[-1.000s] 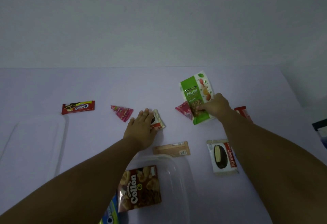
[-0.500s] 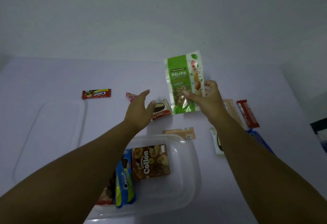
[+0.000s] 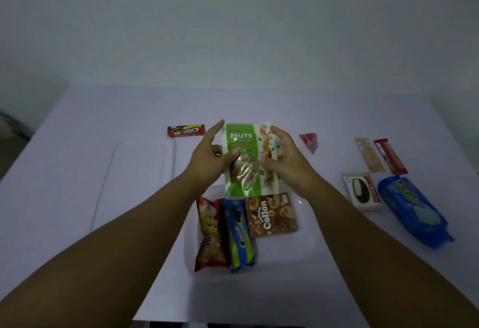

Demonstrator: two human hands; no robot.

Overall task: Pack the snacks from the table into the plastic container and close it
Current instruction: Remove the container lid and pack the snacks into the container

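A green nuts pouch (image 3: 246,162) hangs upright above the far edge of the clear plastic container (image 3: 305,244). My left hand (image 3: 210,156) pinches its left side with thumb in front, and my right hand (image 3: 285,159) grips its right side. Inside the container lie a red snack bag (image 3: 210,237), a blue Oreo pack (image 3: 239,237) and a brown Collon box (image 3: 270,215). The clear lid (image 3: 134,180) lies flat to the left of the container.
On the table sit a red Oreo bar (image 3: 186,130) at the back left, a pink triangular packet (image 3: 309,141), a tan bar (image 3: 369,154), a red bar (image 3: 390,156), a Choco Pie pack (image 3: 362,191) and a blue bag (image 3: 412,211) at the right.
My right hand lifted the nuts pouch off the table and brought it toward me over the container. My left hand left the table and took hold of the pouch's left side.
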